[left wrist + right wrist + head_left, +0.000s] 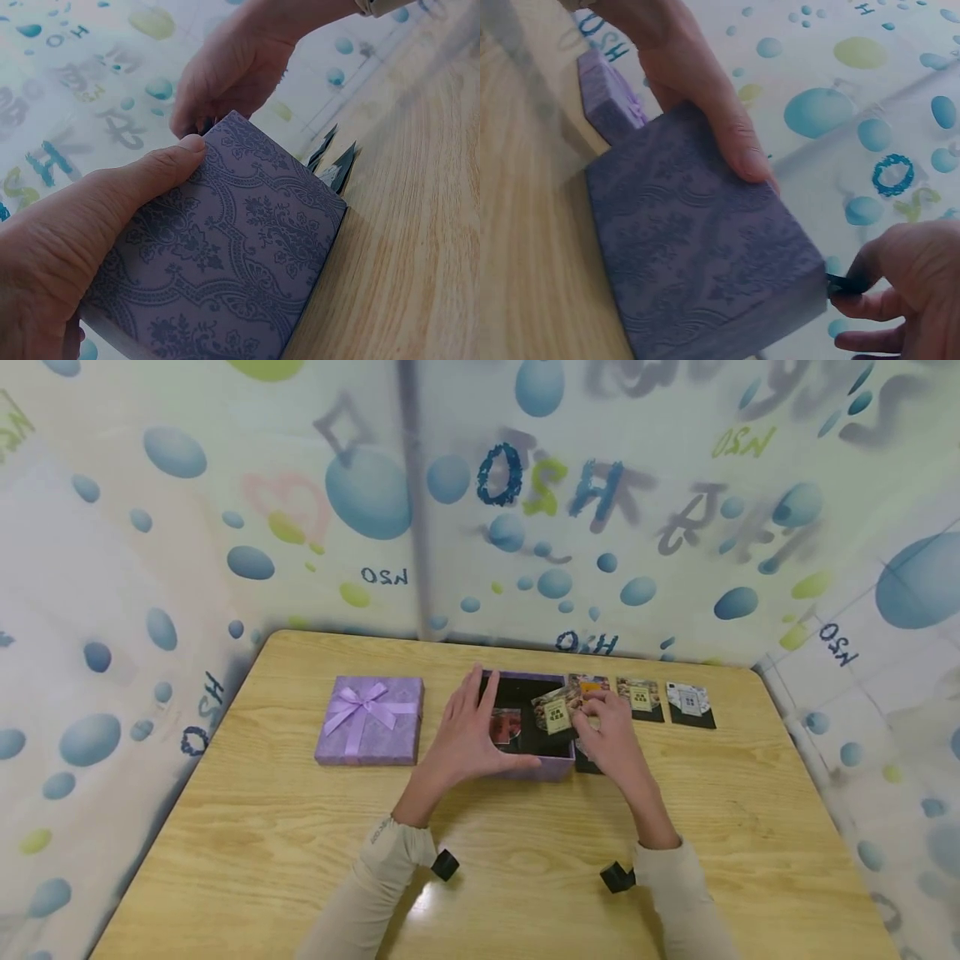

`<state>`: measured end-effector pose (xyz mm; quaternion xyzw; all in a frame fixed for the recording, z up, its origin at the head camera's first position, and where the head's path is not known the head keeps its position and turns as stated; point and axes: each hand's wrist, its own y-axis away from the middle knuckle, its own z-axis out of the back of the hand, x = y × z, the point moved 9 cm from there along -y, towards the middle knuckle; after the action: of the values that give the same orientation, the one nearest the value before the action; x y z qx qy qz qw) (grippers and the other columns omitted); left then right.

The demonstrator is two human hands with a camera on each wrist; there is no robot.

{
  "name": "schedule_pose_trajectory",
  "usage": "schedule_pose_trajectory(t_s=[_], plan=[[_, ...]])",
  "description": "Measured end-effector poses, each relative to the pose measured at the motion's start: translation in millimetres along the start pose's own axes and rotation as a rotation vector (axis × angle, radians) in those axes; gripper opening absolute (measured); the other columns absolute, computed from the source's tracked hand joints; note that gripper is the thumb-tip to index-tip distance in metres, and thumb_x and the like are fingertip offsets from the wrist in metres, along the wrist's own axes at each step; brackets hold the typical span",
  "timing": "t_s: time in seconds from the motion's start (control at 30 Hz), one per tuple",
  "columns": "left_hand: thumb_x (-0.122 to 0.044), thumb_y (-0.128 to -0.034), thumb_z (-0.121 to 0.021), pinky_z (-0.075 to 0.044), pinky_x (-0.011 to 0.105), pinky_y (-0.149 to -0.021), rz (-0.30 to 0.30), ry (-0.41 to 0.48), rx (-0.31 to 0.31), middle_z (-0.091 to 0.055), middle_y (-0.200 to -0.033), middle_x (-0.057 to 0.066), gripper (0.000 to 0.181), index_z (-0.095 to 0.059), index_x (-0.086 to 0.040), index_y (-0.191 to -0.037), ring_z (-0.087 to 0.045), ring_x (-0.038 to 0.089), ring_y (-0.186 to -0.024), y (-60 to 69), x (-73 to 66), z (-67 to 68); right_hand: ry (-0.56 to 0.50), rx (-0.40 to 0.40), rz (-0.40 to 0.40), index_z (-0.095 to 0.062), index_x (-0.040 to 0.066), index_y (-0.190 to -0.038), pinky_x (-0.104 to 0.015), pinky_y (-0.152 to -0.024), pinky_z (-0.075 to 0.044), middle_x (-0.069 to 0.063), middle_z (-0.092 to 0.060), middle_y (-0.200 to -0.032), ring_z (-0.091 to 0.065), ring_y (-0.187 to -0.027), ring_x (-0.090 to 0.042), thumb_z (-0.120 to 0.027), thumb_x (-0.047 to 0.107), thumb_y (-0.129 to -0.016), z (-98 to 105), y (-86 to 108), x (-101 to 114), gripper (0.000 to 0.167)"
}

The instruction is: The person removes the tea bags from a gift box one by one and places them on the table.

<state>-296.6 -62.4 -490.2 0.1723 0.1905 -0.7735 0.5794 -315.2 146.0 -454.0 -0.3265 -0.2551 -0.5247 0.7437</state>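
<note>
An uncovered purple gift box (543,768) with a dark inside stands at mid-table; its patterned front wall (232,232) fills much of the left wrist view. My left hand (467,735) holds the box at its left side, thumb along the front rim and fingers reaching to the back left corner. Over the box's right part, my right hand (613,739) pinches a small square black card (557,716) with a printed picture and pale label. In the right wrist view only the dark edge of this card (844,283) shows. A reddish square item (506,726) lies inside the box.
The purple lid (371,718) with a ribbon bow lies left of the box. Right of the box lie more printed cards: one with orange (591,683), one like the held card (640,699), one greyish (690,703). Another black card (585,762) is partly hidden by my right hand.
</note>
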Motion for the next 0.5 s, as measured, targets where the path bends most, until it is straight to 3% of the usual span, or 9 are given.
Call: schedule_pose_trajectory(t_s=[0.23,0.5], plan=[[-0.094,-0.0664,-0.067,-0.011,0.058,-0.127,0.008,0.013,0.012,0.023,-0.173,0.0,0.145,0.017,-0.029,-0.165,0.003,0.032,-0.162,0.0,-0.1,-1.4,0.058,0.085,0.082,-0.073,0.0,-0.076,-0.07,-0.116,-0.026,-0.035,-0.064,-0.131,-0.051,-0.133,-0.052,-0.057,0.003,-0.098,12.1,-0.8,1.6,0.027],[-0.094,-0.0666,-0.067,-0.013,0.06,-0.127,0.015,0.005,0.013,0.022,-0.173,0.002,0.145,0.017,-0.029,-0.166,0.001,0.034,-0.162,-0.1,1.1,-1.0,0.097,0.213,0.031,-0.072,0.008,-0.078,-0.077,-0.114,-0.018,-0.032,-0.042,-0.156,-0.024,-0.15,-0.056,-0.059,0.015,-0.104,18.3,5.1,-1.3,0.029]])
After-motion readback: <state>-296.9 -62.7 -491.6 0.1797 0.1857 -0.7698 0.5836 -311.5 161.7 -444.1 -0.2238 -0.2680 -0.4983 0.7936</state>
